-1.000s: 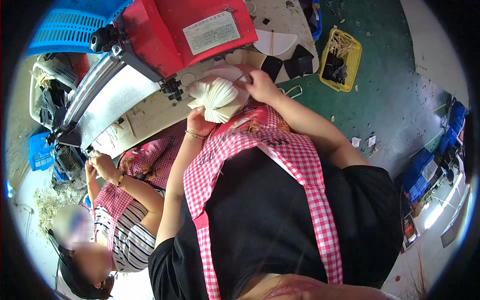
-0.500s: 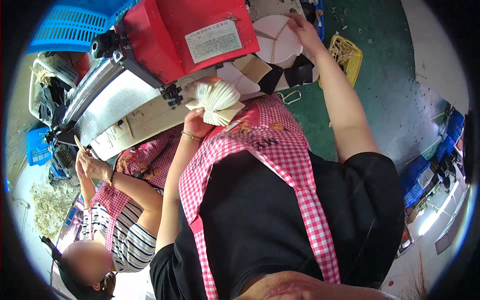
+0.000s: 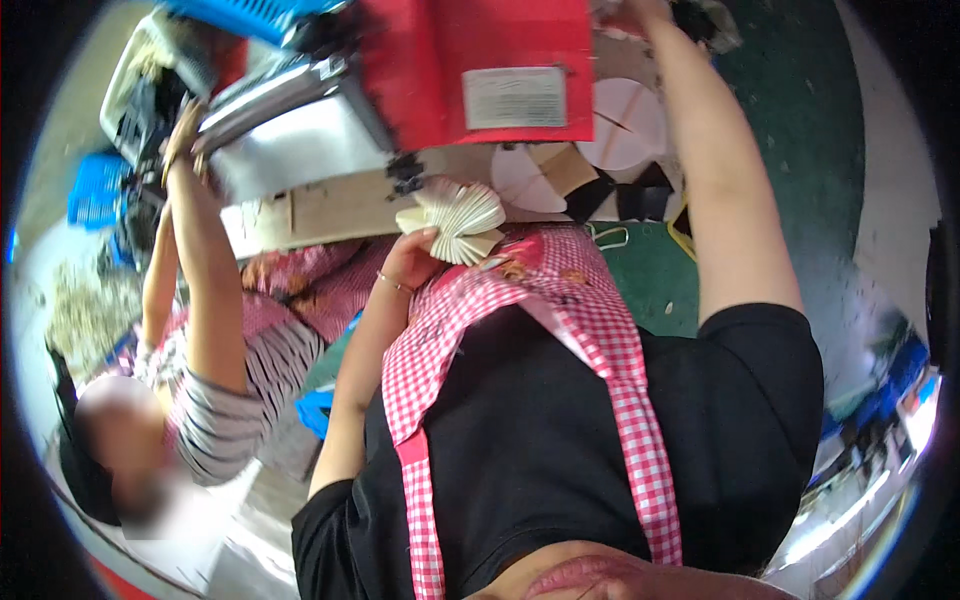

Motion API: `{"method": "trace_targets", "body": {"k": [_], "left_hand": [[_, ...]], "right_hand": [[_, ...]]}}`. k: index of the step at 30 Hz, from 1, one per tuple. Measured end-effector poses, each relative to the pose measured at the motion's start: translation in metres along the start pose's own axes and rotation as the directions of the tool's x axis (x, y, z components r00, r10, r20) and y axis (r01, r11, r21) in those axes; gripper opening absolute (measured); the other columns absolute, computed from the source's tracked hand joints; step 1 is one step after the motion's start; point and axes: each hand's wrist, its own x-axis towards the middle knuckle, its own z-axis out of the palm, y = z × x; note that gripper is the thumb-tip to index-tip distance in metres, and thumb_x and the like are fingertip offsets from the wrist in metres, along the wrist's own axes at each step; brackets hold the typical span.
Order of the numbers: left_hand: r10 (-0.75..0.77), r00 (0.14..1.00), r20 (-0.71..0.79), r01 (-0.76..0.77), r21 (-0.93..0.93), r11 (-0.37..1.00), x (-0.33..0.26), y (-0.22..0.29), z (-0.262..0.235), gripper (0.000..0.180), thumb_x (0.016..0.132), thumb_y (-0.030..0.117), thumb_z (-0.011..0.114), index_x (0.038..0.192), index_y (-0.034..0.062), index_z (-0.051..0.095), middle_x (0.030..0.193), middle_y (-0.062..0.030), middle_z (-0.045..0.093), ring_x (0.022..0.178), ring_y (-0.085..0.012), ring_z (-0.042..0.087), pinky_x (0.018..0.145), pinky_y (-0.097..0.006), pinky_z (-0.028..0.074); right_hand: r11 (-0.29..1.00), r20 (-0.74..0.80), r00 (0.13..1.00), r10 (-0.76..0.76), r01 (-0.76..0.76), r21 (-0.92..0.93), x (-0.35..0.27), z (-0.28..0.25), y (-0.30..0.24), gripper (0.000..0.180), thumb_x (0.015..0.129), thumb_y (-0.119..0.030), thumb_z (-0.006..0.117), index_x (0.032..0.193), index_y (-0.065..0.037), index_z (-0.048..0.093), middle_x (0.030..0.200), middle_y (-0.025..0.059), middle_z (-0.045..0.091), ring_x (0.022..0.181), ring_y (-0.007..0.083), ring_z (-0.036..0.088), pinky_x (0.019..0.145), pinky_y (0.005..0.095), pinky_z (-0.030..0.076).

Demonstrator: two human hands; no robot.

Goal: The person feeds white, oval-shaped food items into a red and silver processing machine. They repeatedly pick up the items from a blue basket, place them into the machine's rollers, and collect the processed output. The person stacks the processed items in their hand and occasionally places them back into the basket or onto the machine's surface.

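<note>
My left hand [image 3: 408,262] is shut on a stack of cream pleated paper [image 3: 455,215] spread like a fan, held just above my pink checked apron [image 3: 520,300]. My right arm stretches far up past a red machine cover [image 3: 480,60]. My right hand [image 3: 628,12] sits at the very top edge of the picture, next to some pale scraps. It is mostly cut off, so what it holds is hidden.
White round paper discs [image 3: 625,125] lie on a cardboard-covered bench [image 3: 340,205]. A grey metal machine [image 3: 290,140] and a blue basket [image 3: 250,12] stand to the left. A co-worker in a striped shirt [image 3: 215,420] reaches up to that machine. Green floor [image 3: 800,150] lies on the right.
My right hand left the pleated paper and reached upward past the white discs to the top edge. My left hand kept hold of the paper. The co-worker raised both arms to the machine.
</note>
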Motion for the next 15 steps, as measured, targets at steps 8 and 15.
{"method": "trace_targets", "body": {"k": [8, 15], "left_hand": [[0.241, 0.970, -0.030, -0.243, -0.122, 0.962, -0.069, 0.009, -0.032, 0.078, 0.084, 0.017, 0.071, 0.151, -0.0015, 0.037, 0.149, -0.0179, 0.051, 0.138, -0.0342, 0.050, 0.118, -0.049, 0.038], [0.311, 0.950, -0.003, -0.308, -0.140, 0.941, -0.073, 0.035, -0.057, 0.070, 0.095, 0.033, 0.063, 0.152, 0.0000, 0.039, 0.151, -0.0171, 0.051, 0.139, -0.0337, 0.049, 0.119, -0.051, 0.033]], "right_hand": [[0.933, 0.028, 0.933, -0.360, 0.359, 0.025, -0.195, -0.086, 0.021, 0.078, 0.075, -0.013, 0.078, 0.147, -0.009, 0.047, 0.138, 0.0131, 0.058, 0.131, 0.0310, 0.055, 0.110, 0.0460, 0.046], [0.728, 0.697, 0.717, 0.002, 0.477, -0.492, -0.282, 0.082, 0.105, 0.101, 0.055, -0.014, 0.079, 0.151, -0.015, 0.047, 0.162, 0.0179, 0.031, 0.149, 0.0352, 0.035, 0.121, 0.0424, 0.028]]}}
